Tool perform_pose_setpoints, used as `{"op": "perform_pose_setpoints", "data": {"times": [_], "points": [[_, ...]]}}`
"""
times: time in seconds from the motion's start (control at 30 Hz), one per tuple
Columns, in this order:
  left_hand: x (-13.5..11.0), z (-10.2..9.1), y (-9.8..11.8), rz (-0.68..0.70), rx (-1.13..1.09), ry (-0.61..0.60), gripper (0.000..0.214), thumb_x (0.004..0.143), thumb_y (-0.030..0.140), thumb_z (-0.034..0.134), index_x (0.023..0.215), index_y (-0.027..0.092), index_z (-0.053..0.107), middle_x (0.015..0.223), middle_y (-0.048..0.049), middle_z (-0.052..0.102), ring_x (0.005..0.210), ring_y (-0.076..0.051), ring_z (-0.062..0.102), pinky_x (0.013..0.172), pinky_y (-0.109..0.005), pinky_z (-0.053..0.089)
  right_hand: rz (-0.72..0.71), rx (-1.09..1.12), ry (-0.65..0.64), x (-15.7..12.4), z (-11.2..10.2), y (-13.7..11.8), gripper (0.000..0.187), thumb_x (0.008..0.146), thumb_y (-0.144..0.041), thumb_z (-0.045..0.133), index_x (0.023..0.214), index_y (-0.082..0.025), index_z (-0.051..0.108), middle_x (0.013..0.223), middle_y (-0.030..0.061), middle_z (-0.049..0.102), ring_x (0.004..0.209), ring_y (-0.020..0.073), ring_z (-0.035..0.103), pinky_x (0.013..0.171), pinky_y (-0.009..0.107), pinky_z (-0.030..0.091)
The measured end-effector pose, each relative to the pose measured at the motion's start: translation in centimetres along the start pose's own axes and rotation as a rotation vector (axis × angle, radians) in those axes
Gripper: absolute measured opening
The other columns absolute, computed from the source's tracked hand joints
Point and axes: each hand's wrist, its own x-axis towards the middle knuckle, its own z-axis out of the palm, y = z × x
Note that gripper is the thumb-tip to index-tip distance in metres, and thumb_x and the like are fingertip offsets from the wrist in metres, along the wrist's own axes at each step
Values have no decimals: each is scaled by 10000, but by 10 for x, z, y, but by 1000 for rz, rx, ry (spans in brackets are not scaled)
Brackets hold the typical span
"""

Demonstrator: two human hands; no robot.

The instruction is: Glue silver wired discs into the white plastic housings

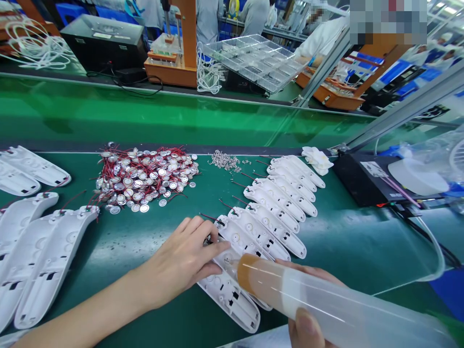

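My right hand (308, 326) is wrapped round a large translucent dispensing syringe (319, 302) with amber material near its front end. The syringe's tip points down into a white plastic shell (232, 302) at the near end of a row. My left hand (188, 253) has its fingers closed on the upper end of that shell, close to the syringe tip. Part of the shell is hidden behind the fingers and the syringe. More white shells (270, 205) lie overlapping in a slanted row beyond, several with thin red wires sticking out.
Round metal discs with red wires (141, 179) form a heap at the back. Small metal parts (226, 160) lie beside it. White shells (47, 261) rest at the left. At the right stands a black box (362, 181), near a crumpled white cloth (317, 159).
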Motion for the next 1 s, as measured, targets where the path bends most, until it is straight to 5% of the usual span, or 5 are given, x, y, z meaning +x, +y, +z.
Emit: {"op": "perform_pose_setpoints", "data": {"times": [0.33,0.63,0.83,1.0], "points": [[1,-1,0,2,13,-16,357,850,252,581,1188,247,467,982,-54,471,848,-198,392,698,-337,319,-46,-105,-14,14,-1,-22,375,763,-509,604,929,-176,558,795,82,634,634,224,624,558,349,564],[1,-1,1,0,18,-15,375,838,246,600,1190,249,469,974,-53,474,838,-192,389,692,-331,320,173,30,105,2,7,-29,430,719,-508,658,998,-207,531,881,94,623,769,260,618,660,407,555],[2,-2,2,-8,21,-14,361,837,247,602,1178,245,483,974,-54,479,844,-192,397,703,-329,322,81,127,8,8,-13,-11,405,693,-405,685,1021,-199,565,871,106,658,737,289,644,527,384,568],[1,-2,2,-16,23,-20,354,838,251,600,1175,250,491,977,-52,484,855,-193,401,717,-330,325,32,21,34,11,-12,-11,400,706,-432,656,1013,-195,558,828,93,659,712,283,642,579,400,564]]}}
